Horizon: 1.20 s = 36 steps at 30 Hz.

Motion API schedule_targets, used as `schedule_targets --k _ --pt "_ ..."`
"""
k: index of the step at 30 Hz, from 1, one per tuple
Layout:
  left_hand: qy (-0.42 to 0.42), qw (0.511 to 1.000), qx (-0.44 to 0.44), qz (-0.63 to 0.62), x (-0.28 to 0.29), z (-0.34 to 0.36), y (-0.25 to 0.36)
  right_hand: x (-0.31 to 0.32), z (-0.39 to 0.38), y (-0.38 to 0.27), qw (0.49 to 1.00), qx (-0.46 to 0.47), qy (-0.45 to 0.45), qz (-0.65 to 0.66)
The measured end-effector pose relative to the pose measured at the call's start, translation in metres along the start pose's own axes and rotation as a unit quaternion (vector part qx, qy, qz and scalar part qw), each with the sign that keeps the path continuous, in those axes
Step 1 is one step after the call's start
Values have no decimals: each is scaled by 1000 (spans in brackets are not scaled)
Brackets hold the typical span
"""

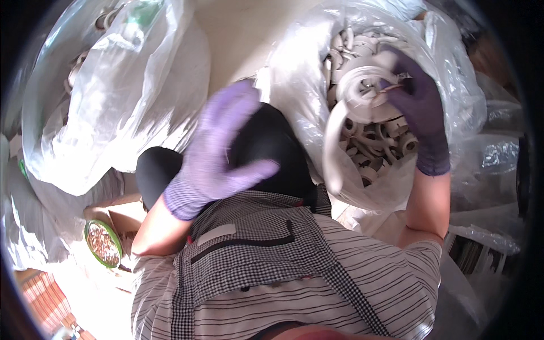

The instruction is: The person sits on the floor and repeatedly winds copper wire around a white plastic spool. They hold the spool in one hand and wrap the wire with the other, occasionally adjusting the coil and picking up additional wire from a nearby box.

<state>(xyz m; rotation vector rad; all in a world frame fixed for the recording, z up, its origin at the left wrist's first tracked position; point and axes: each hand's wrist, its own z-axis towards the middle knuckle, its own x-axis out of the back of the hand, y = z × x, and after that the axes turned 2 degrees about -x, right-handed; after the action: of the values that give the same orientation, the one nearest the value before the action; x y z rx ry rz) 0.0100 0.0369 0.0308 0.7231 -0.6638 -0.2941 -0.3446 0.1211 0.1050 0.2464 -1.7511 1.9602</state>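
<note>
You have your right hand (416,96) on the far right, above the open mouth of a clear plastic bag (292,85), with thumb and fingers closed about the right edge of a white coil (368,105); blur hides how firm that grip is. The coil hangs over the bag's contents, and its loose end curves down toward the near left side of the opening. Your left hand (221,141), in a matching purple glove, hangs over your lap with fingers extended and thumb spread wide, and no thing shows in it. As for progress, I judge the work to be partway along: a good heap of pale curved pieces (371,170) already lies in the right-hand bag, while the coil is in your grasp and not lying loose among them. Whether it is on its way in or out, one picture cannot tell, nor how many more remain. At far left a second plastic bag (130,85) holds a few ring-like pieces, mostly hidden by its folds, and at near left a green-rimmed basket (87,238) contains thin scraps. For writing, your checked apron (249,249) bears a pale patch (218,234), perhaps a label, but I can read no lettering or brand anywhere.
</note>
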Motion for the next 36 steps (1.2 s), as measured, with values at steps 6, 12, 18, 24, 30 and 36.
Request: schedule_targets --k 6,12,18,24,30,36 --pt "-29 996 7 80 -23 -14 -8 -154 21 25 919 -154 -268 244" --pt "56 950 295 85 -47 -76 -29 -187 1 25 953 -149 -186 187" --pt "163 953 254 -43 -71 -73 -27 -173 -16 -11 958 -152 -121 210" --pt "161 945 220 -179 -59 -64 -26 -180 -35 0 957 -111 -34 265" --pt "165 941 233 -182 -54 -59 -23 -175 -36 -6 935 -133 -14 329" --pt "176 921 210 -278 -55 -62 -24 -181 -34 -23 893 -267 30 360"
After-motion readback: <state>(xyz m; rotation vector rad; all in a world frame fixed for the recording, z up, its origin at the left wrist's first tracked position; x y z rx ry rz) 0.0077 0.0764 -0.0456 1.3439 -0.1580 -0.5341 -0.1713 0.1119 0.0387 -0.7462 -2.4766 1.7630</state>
